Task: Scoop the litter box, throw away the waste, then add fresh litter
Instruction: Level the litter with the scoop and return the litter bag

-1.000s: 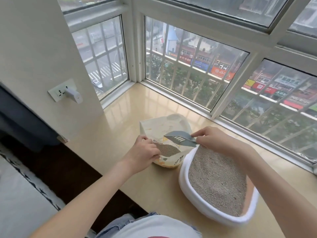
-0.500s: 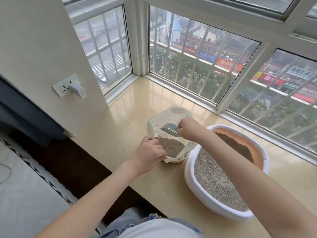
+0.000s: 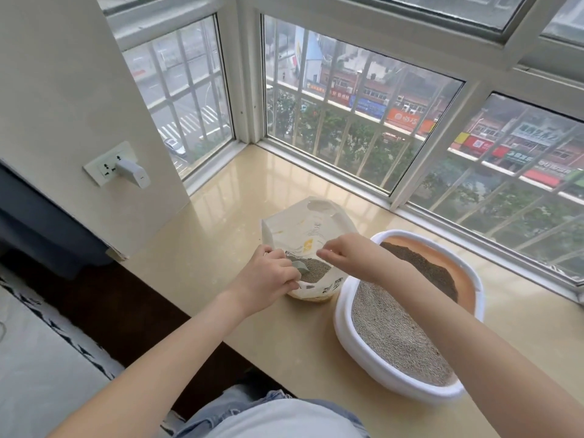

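Observation:
A white litter bag (image 3: 294,222) stands open on the beige window ledge (image 3: 196,263), with grey litter showing inside. My left hand (image 3: 265,282) grips the near edge of its opening. My right hand (image 3: 344,251) reaches over from the right, its fingertips pinched at the far edge of the opening. The grey scoop (image 3: 298,267) lies inside the bag on the litter, against my left fingers. Right of the bag sits the white-rimmed litter box (image 3: 343,324), orange inside and holding grey litter (image 3: 395,330), which is piled darker at its far end.
Barred windows (image 3: 363,131) close off the ledge at the back and left. A wall socket with a white plug (image 3: 126,169) sticks out of the left wall. Dark floor (image 3: 104,311) and a pale rug (image 3: 38,374) lie below the ledge's near edge.
My right hand lowered the scoop from above the bag into it and let it go. That hand now pinches at the bag's opening. My left hand stayed on the bag.

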### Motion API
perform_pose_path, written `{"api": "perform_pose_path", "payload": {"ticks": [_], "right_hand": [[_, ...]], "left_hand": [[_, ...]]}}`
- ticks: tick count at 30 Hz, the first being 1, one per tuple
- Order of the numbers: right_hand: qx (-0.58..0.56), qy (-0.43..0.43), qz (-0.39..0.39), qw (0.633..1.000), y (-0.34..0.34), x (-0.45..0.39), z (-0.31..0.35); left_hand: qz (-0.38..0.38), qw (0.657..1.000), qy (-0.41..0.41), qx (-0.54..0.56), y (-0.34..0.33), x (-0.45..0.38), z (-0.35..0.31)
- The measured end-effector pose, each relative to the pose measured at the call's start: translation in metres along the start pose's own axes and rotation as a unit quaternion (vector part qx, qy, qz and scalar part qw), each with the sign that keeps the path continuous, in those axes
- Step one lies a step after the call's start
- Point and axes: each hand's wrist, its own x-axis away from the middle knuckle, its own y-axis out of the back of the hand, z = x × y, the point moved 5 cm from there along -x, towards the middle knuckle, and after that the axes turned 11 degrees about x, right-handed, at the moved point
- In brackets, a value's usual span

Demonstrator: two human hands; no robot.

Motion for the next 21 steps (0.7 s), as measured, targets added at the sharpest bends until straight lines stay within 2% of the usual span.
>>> {"api": "perform_pose_path", "payload": {"ticks": [2, 5, 7, 9, 13, 17, 21], "right_hand": [[0.033, 0.028, 0.017, 0.999, 0.002, 0.014, -0.002], [0.1, 0.069, -0.007, 0.993, 0.009, 0.025, -0.009], [0.202, 0.061, -0.031, 0.977, 0.011, 0.026, -0.015], [0.269, 0.018, -0.084, 0.959, 0.013, 0.027, -0.021], [0.191, -0.09, -0.171, 0.962, 0.013, 0.035, -0.045], [0.045, -0.17, -0.165, 0.971, 0.015, 0.047, -0.073], [0.016, -0.193, -0.16, 0.968, 0.023, 0.042, -0.083]], "left_hand": [[0.017, 0.999, 0.03, -0.001, 0.006, -0.004, 0.015], [0.09, 0.993, 0.068, -0.047, 0.014, -0.012, 0.038], [0.127, 0.983, 0.082, -0.108, 0.018, -0.019, 0.052], [0.131, 0.973, 0.092, -0.168, 0.025, -0.029, 0.062], [0.079, 0.965, 0.069, -0.239, 0.04, -0.041, 0.07], [0.071, 0.96, 0.099, -0.252, 0.052, -0.046, 0.089], [0.101, 0.95, 0.127, -0.265, 0.056, -0.064, 0.099]]}}
